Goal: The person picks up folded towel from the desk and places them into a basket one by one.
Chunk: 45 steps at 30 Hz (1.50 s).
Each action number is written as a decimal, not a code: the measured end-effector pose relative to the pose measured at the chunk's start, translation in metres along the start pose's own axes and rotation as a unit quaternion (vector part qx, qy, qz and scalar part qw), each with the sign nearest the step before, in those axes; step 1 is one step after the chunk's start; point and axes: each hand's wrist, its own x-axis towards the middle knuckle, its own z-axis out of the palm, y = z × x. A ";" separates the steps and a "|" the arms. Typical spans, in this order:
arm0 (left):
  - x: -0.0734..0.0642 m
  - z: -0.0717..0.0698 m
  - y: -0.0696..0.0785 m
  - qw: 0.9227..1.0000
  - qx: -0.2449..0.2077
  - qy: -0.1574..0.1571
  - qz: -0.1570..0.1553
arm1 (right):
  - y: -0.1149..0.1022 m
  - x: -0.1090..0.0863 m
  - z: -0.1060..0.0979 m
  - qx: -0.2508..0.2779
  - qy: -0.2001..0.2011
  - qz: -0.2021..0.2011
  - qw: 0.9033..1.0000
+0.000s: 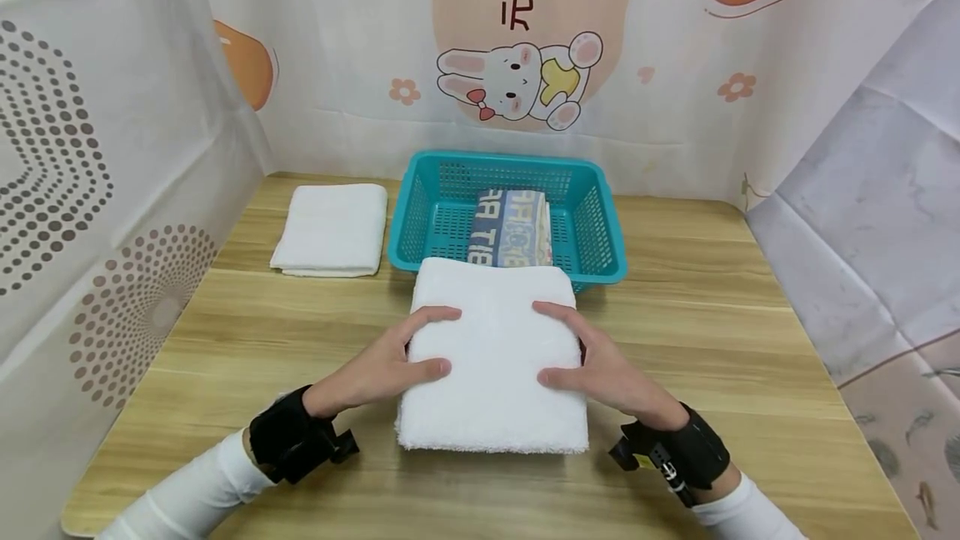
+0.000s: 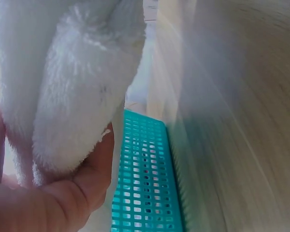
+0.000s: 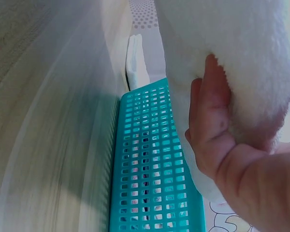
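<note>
Left hand (image 1: 393, 363) and right hand (image 1: 606, 367) clamp the white towel (image 1: 495, 357) before the teal basket (image 1: 597, 227), seemingly a carrying step, next wanting level support.

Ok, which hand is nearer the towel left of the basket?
Left. The left hand is in front and right of that towel; the right hand, farther right.

Bright, even light nearly washes out the towel (image 1: 495, 357) from the head; hazier wrist views show a shadowed table (image 2: 232, 145).
</note>
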 end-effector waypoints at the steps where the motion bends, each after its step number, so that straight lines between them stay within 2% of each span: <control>1: 0.000 0.000 0.001 1.000 0.002 0.001 0.002 | 0.000 0.000 0.000 0.001 0.001 -0.001 1.000; 8: -0.001 0.001 0.005 1.000 0.010 0.002 0.006 | -0.003 -0.004 -0.002 -0.027 0.006 -0.016 0.999; 20: -0.003 0.002 0.012 1.000 0.007 0.004 -0.007 | -0.010 -0.010 -0.004 -0.016 0.000 -0.019 1.000; 28: -0.005 0.002 0.019 1.000 0.012 0.005 -0.003 | -0.017 -0.012 -0.006 -0.003 -0.003 -0.009 1.000; 45: 0.007 -0.006 0.026 0.999 0.029 0.016 0.015 | -0.026 -0.005 -0.016 0.000 0.008 -0.019 1.000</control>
